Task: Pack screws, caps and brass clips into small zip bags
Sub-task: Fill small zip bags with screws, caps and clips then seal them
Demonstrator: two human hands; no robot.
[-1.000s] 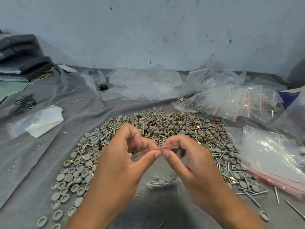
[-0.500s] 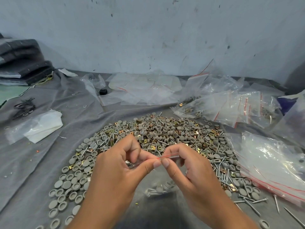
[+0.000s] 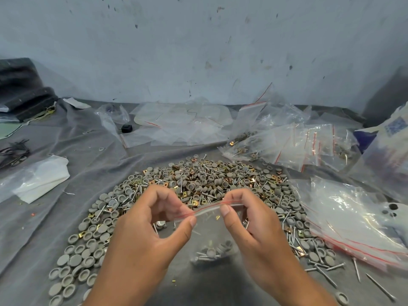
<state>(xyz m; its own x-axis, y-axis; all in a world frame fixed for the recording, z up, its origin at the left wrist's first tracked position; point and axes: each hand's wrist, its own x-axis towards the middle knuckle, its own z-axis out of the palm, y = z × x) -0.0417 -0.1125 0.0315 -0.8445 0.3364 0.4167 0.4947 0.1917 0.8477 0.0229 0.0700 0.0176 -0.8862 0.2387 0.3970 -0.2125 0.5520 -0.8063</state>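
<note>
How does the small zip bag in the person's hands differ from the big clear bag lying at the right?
The small clear zip bag hangs upright, pinched at its red strip by the left hand and right hand; the large clear plastic bag lies flat on the grey cloth, untouched. The small one holds grey caps and screws at its bottom; the large one's contents are unclear. Both are clear with red lines.

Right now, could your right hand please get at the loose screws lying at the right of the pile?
Probably not at once: the right hand pinches the small zip bag together with the left hand. Otherwise nothing covers the loose screws.
</note>
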